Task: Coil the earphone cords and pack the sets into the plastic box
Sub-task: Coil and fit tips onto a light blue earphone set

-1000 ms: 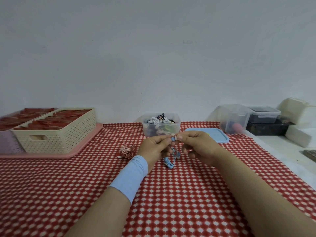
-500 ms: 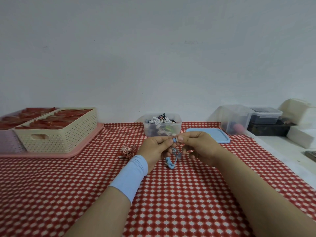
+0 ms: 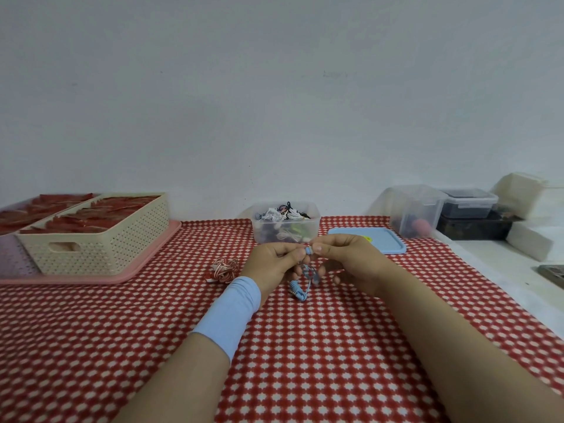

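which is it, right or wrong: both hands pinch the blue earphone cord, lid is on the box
Wrong: head view shows the blue lid lying flat beside the open plastic box. The left hand and right hand do pinch the blue earphone cord.

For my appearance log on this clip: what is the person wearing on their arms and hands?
No gloves on either hand, and no ring or watch that I can make out. A light blue stretchy fabric band covers the wrist behind the left hand. The right hand and forearm are bare, with no sleeve in view.
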Motion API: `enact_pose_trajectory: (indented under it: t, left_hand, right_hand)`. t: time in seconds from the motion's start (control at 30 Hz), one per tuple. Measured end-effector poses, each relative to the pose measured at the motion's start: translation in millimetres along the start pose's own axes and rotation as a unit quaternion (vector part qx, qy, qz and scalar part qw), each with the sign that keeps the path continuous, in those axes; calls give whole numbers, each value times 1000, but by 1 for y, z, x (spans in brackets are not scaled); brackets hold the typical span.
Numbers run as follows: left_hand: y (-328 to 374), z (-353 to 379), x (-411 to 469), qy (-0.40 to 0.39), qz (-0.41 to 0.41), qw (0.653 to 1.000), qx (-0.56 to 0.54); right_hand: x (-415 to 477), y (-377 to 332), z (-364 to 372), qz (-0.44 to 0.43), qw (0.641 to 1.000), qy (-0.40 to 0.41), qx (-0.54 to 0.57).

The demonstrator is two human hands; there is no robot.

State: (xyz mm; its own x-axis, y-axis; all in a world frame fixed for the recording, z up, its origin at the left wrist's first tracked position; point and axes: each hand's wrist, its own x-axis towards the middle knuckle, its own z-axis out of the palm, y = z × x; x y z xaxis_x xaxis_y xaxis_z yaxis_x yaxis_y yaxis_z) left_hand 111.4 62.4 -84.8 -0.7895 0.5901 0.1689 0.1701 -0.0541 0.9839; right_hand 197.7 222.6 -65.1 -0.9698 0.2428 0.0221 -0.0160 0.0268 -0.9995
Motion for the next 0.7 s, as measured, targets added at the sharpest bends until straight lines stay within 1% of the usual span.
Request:
enact_pose_trajectory:
  t: [0.17, 0.27, 0.5, 0.7]
  left_hand:
    - [2, -1, -3, 6, -29, 999, -30]
    - [5, -2, -4, 9, -47, 997, -53]
    - [5, -2, -2, 6, -55, 998, 15]
    - [5, -1, -1, 13, -67, 998, 8]
  right_hand:
    - [-5, -5, 1, -57, 996, 8, -66]
    - [-6, -7, 1, -88, 987, 5, -132]
    - [0, -2, 0, -125, 971, 43, -201]
    - [1, -4, 1, -169, 956, 42, -236]
